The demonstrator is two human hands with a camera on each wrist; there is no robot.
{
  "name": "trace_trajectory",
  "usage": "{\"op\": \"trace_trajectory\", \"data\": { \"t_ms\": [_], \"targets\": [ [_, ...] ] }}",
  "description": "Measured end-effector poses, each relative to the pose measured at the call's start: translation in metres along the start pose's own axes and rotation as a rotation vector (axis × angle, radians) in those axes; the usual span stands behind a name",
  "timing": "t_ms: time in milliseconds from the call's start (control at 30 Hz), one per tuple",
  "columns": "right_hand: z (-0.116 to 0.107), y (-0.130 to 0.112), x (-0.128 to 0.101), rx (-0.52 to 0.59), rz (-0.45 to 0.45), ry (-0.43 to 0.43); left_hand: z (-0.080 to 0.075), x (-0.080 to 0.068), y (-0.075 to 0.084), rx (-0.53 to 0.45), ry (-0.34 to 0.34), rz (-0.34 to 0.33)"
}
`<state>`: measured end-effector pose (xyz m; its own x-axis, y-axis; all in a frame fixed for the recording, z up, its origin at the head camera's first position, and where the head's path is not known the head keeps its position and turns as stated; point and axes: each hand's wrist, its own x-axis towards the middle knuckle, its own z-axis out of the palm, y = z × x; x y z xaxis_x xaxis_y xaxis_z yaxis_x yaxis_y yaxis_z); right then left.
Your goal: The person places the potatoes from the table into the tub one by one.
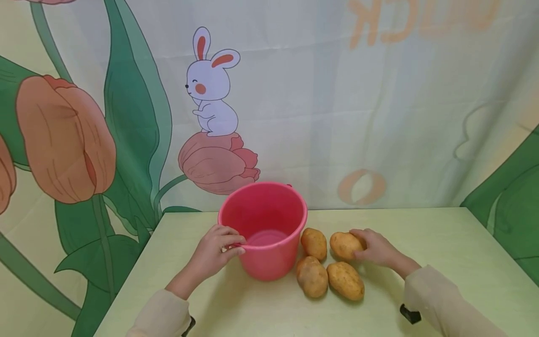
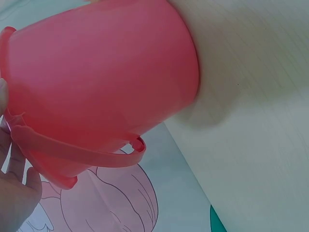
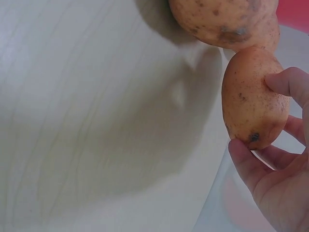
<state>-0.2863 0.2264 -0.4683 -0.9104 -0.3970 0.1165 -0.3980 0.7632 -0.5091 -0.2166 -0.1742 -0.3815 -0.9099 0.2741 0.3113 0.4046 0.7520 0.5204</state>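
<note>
A pink plastic bucket (image 1: 265, 229) stands upright on the pale green table (image 1: 442, 243), with nothing inside it that I can see. My left hand (image 1: 216, 250) grips its near-left rim (image 2: 14, 121), thumb and fingers curled over the edge. Several potatoes lie to the right of the bucket. My right hand (image 1: 375, 247) holds the far-right potato (image 1: 346, 245) (image 3: 251, 104) between thumb and fingers. Another potato (image 1: 314, 243) sits against the bucket's right side, and two more (image 1: 311, 276) (image 1: 345, 280) lie nearer me.
A printed curtain with a rabbit (image 1: 210, 89) and tulips hangs right behind the table's far edge. The table's left edge (image 1: 134, 271) runs diagonally close to my left forearm. Bare tabletop stretches to the right of the potatoes.
</note>
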Motion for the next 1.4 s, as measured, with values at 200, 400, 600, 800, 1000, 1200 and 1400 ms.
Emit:
{"op": "trace_trajectory", "data": {
  "t_ms": [200, 400, 600, 800, 1000, 1200, 1400],
  "targets": [
    [-0.004, -0.002, 0.0, -0.004, -0.006, 0.005, 0.0, 0.0, -0.001, 0.014, 0.002, 0.008],
    [-0.007, -0.004, 0.0, 0.004, -0.009, 0.007, 0.0, 0.0, 0.0, 0.021, 0.0, 0.019],
    [-0.009, -0.003, 0.001, 0.014, 0.013, 0.004, 0.0, 0.001, 0.0, 0.02, 0.002, 0.017],
    [-0.015, -0.006, 0.001, 0.011, -0.005, -0.003, 0.001, 0.001, 0.0, 0.009, 0.003, 0.003],
    [-0.023, -0.009, 0.0, 0.0, -0.033, -0.013, 0.0, 0.0, 0.001, 0.013, 0.005, 0.008],
    [-0.029, -0.011, 0.0, 0.001, -0.048, -0.018, 0.0, 0.0, 0.0, 0.019, 0.002, 0.009],
    [-0.032, -0.012, 0.0, 0.0, -0.034, -0.03, 0.0, 0.0, 0.0, 0.012, 0.004, 0.029]
  ]
}}
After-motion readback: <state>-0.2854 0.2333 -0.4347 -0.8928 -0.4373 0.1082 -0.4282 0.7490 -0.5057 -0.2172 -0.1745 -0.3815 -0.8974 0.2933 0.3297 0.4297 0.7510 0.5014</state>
